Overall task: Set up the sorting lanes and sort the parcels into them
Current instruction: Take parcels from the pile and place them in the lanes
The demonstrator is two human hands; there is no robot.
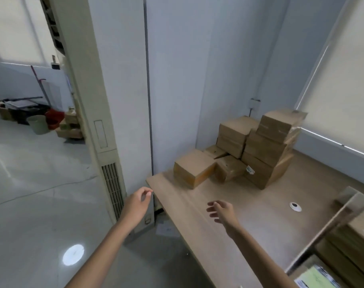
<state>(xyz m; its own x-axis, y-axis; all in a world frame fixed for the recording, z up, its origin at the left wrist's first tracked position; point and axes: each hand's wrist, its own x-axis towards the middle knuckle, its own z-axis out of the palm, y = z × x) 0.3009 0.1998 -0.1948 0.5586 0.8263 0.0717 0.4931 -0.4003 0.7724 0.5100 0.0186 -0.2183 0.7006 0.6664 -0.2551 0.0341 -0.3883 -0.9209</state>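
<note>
A pile of brown cardboard parcels (pixel 258 146) is stacked in the far corner of a light wooden table (pixel 249 221). A low parcel with an orange side (pixel 194 168) sits nearest, at the pile's left front. My left hand (pixel 138 203) hovers off the table's left corner with fingers loosely curled and holds nothing. Over the bare tabletop my right hand (pixel 222 210) is stretched forward, fingers apart and empty. Both hands are well short of the pile.
A round cable grommet (pixel 295 206) sits in the tabletop at the right. More boxes and a frame (pixel 343 231) crowd the lower right. A tall cream unit (pixel 98 113) stands left of the table. Buckets and clutter (pixel 46 121) lie far across the floor.
</note>
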